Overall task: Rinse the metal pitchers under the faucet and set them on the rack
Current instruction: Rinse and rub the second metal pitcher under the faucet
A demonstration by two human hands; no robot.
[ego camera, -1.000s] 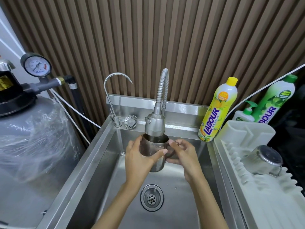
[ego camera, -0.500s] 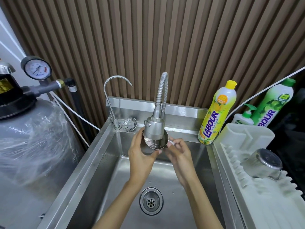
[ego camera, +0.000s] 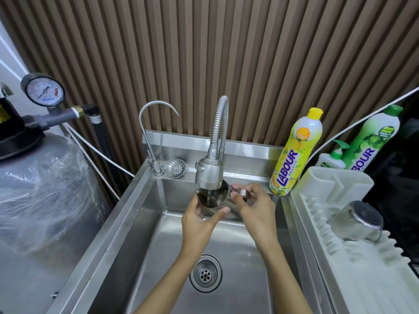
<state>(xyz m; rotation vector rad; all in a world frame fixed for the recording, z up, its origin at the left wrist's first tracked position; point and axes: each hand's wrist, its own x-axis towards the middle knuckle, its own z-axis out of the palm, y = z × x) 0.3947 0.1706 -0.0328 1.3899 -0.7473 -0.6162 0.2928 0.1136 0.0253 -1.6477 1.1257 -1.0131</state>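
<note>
A small metal pitcher is tilted toward me right under the spray head of the flexible faucet, and water runs into its mouth. My left hand cups the pitcher's body from below. My right hand pinches its handle on the right side. A second metal pitcher lies upside down on the white drying rack to the right of the sink.
The steel sink has a round drain below my hands. A thin gooseneck tap and a strainer cap stand at the back left. Yellow and green detergent bottles stand at the back right, a wrapped tank on the left.
The pitcher has been tipped from upright to mouth-facing-me under the faucet. Both hands rose slightly toward the spray head. My right hand now grips the handle.
</note>
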